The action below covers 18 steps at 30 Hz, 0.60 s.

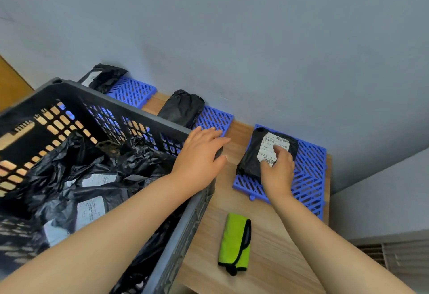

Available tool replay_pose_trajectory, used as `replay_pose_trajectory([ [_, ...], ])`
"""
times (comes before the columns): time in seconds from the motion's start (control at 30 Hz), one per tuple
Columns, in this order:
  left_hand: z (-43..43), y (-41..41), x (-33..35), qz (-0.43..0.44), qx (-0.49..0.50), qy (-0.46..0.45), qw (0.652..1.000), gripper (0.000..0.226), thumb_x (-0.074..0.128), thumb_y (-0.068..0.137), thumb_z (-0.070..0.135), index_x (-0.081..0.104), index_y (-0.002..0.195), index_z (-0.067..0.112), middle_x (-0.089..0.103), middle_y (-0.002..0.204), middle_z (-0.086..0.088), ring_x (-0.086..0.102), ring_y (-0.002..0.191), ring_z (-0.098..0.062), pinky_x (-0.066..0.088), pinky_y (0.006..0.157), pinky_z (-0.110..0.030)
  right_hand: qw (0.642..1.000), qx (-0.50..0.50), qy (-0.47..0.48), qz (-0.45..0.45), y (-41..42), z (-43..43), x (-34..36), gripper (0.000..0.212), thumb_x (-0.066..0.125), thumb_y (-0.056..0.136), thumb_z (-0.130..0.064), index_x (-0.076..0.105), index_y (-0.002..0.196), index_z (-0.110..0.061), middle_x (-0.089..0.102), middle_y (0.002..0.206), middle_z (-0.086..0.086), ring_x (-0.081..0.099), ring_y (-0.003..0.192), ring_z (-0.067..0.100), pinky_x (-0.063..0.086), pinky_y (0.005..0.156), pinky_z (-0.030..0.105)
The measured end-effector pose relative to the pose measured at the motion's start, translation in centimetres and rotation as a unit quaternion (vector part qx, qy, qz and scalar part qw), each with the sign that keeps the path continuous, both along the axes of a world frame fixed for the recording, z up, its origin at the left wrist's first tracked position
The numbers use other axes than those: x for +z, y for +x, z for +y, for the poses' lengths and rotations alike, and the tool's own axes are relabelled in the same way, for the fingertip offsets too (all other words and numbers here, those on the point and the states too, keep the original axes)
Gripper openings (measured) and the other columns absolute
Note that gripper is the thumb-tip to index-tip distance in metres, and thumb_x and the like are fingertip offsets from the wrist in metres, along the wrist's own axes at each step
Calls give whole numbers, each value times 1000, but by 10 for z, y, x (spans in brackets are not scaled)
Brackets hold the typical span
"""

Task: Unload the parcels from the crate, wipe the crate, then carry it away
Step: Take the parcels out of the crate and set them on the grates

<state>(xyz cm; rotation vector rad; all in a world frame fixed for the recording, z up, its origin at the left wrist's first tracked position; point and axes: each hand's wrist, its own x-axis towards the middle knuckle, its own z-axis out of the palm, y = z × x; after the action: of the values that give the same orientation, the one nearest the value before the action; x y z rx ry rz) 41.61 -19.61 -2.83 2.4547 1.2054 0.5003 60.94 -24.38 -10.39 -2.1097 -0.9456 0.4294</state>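
1. My right hand point(277, 170) grasps a labelled parcel point(253, 154), a black bag with a white barcode label. My fingers are curled on top of it and my thumb lies on the label.
2. That parcel lies on the nearest blue grid mat point(308, 177), at the right end of the wooden tabletop point(274, 270), close to the grey wall point(255, 38).
3. My left hand point(202, 154) is released and holds nothing. It lies over the right corner of the crate point(130, 108), with its fingers stretched out towards the middle mat point(214, 117).
4. The crate is dark, slotted plastic and stands on the left part of the tabletop, under my left forearm. A heap of parcels point(92, 189) in crumpled black bags, several with white labels, lies inside it.
5. A rolled parcel point(182, 108) in plain black wrap lies on the middle mat, just behind the crate's rim.
6. A far parcel point(102, 76) lies on the far mat point(132, 92), beside the crate's back corner.
7. A folded green cloth point(235, 242) with black edging lies on the bare tabletop between the crate and my right forearm, touching neither.
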Motion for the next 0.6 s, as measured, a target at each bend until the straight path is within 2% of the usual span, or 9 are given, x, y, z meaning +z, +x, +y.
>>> replay_pose_trajectory([
  [0.07, -6, -5, 3, 18, -6, -11, 1000, 53, 49, 95, 32, 35, 145, 24, 24, 155, 3, 11, 145, -11, -8, 115, -23, 999, 21, 50, 6, -15, 1, 16, 50, 57, 84, -4, 46, 133, -9, 47, 134, 9, 39, 127, 26, 32, 108, 45],
  [0.17, -16, -21, 9, 17, -31, -35, 999, 58, 50, 95, 34, 27, 148, 25, 15, 158, 6, 4, 145, -8, -3, 115, -23, 992, 58, 111, 12, -39, -1, 39, 50, 57, 82, -2, 47, 131, -12, 48, 130, 4, 42, 125, 20, 34, 108, 42],
  [0.27, -21, -47, 18, 1, -23, -51, 998, 58, 51, 95, 33, 28, 147, 28, 15, 157, 10, 6, 144, -6, 3, 112, -21, 982, 108, 157, 12, -64, -1, 61, 49, 56, 83, -2, 47, 129, -15, 47, 124, -4, 44, 122, 14, 36, 107, 39],
  [0.4, -17, -98, 26, -18, 30, -52, 998, 52, 51, 95, 30, 35, 144, 28, 23, 154, 11, 13, 143, -5, 7, 112, -21, 962, 187, 196, -15, -106, 2, 87, 47, 53, 81, -8, 50, 127, -15, 46, 118, -10, 45, 120, 14, 38, 105, 34],
  [0.5, -10, -138, 31, -24, 89, -47, 995, 48, 52, 95, 25, 41, 141, 24, 31, 151, 8, 21, 141, -8, 14, 113, -25, 945, 272, 175, -55, -139, 6, 99, 44, 53, 82, -12, 52, 125, -16, 50, 118, -9, 47, 118, 11, 40, 101, 30],
  [0.6, -3, -176, 34, -36, 147, -60, 987, 45, 50, 95, 22, 44, 139, 22, 38, 147, 7, 27, 138, -10, 23, 112, -31, 925, 358, 81, -98, -169, 13, 103, 44, 56, 89, -16, 48, 133, -18, 51, 128, -3, 44, 122, 13, 39, 101, 32],
])
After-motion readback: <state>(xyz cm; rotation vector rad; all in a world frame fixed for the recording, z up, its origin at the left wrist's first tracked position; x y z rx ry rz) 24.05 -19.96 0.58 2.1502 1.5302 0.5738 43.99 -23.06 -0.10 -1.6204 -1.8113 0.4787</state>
